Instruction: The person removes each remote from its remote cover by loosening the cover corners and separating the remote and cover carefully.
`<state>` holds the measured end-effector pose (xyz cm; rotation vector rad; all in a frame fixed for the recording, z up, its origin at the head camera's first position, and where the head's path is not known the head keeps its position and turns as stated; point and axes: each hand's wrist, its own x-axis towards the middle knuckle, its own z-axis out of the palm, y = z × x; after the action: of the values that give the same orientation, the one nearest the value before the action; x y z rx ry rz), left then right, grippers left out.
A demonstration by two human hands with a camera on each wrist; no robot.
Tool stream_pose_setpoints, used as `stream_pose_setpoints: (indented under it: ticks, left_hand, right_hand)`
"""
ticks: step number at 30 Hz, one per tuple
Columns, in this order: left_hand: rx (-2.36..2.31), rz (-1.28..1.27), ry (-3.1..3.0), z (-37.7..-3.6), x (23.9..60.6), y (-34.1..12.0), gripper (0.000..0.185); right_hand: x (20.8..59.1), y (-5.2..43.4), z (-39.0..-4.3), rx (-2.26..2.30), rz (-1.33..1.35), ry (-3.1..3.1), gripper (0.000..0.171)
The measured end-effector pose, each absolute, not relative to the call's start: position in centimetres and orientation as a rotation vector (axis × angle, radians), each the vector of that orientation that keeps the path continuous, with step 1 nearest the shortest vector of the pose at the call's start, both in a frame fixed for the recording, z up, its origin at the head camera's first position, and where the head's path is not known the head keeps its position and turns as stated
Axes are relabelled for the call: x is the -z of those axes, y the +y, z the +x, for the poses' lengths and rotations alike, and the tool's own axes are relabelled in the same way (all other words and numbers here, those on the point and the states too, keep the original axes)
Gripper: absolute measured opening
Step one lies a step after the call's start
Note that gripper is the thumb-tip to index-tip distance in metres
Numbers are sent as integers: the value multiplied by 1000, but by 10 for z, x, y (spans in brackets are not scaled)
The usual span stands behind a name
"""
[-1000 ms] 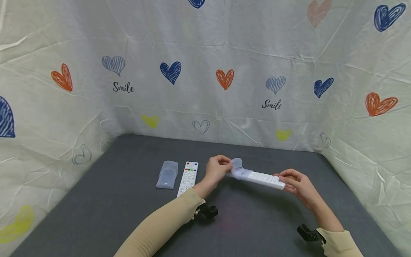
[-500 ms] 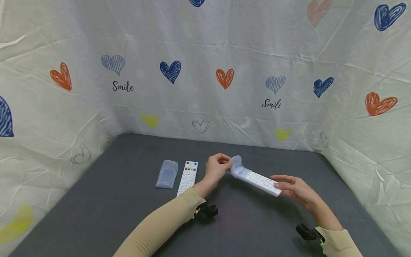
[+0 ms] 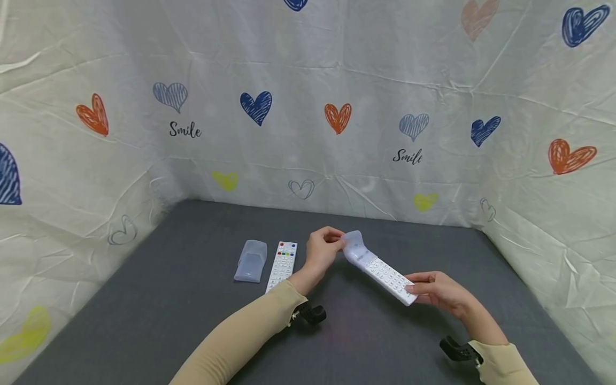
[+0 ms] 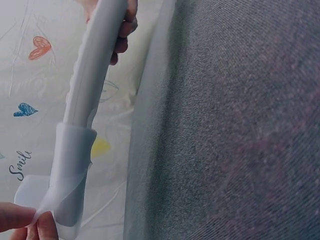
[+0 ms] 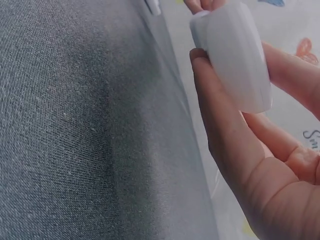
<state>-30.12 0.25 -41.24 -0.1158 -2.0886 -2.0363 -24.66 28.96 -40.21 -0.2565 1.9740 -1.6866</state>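
Observation:
My left hand (image 3: 321,252) pinches the edge of a translucent silicone remote cover (image 3: 355,247). The far end of a white remote control (image 3: 391,279) sits inside that cover, and its buttoned near part sticks out. In the left wrist view, the cover (image 4: 75,165) wraps one end of the remote, with a flap standing away by the fingertips. My right hand (image 3: 445,294) grips the remote's bare near end between thumb and fingers. Seen from the right wrist, the remote's end (image 5: 240,60) lies between the thumb and fingers. Both things are held above the table.
On the dark grey table (image 3: 144,310), a second white remote (image 3: 283,264) with coloured buttons lies left of my left forearm, which hides its lower end. Next to it is another translucent cover (image 3: 251,261). A white cloth (image 3: 298,144) printed with hearts hangs around the table.
The remote's near end has swung down toward me and slightly left with my right hand, so the remote tilts more steeply. My left hand still pinches the cover and has barely moved.

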Motion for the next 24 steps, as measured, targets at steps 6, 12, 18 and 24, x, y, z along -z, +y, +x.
stream_pose_setpoints:
  ticks: [6, 12, 18, 24]
  left_hand:
    - [2046, -115, -2073, -303, 409, 1, 10]
    - [2074, -111, -2045, -305, 404, -3, 11]
    - [2116, -111, -2021, -307, 403, -4, 13]
    - [2131, -119, -2018, -305, 399, -6, 14]
  right_hand:
    - [403, 288, -246, 1669, -257, 1963, 63]
    - [402, 286, -245, 1672, -268, 1952, 62]
    - [404, 285, -245, 1685, -253, 1942, 62]
    - [404, 284, -244, 1698, -258, 1924, 62]
